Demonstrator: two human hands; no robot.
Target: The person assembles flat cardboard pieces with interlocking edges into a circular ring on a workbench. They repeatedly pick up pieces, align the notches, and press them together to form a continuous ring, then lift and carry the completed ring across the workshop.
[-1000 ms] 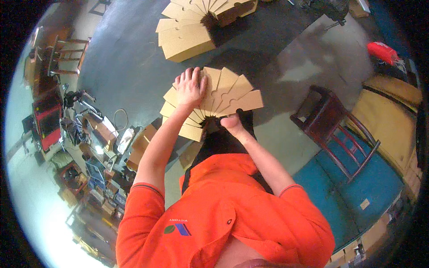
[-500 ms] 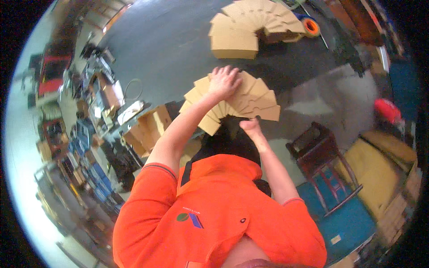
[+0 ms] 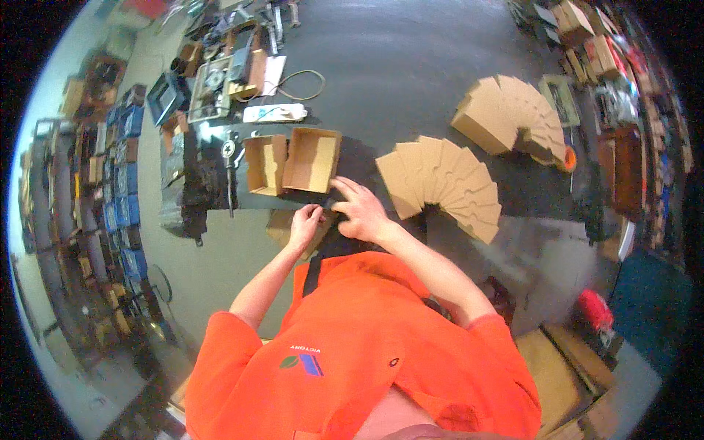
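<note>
L hand (image 3: 304,227) beside R hand (image 3: 364,215), nr open cardbd box (image 3: 313,163)

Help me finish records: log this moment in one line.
left hand: curled | right hand: near open box | fanned boxes: on table

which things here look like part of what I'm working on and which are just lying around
Probably part of the job:
two open cardboard boxes near the right hand
nearer fan of boxes
farther fan of boxes

Apparently just lying about:
long-handled tool
white elongated item
red bundle
</note>
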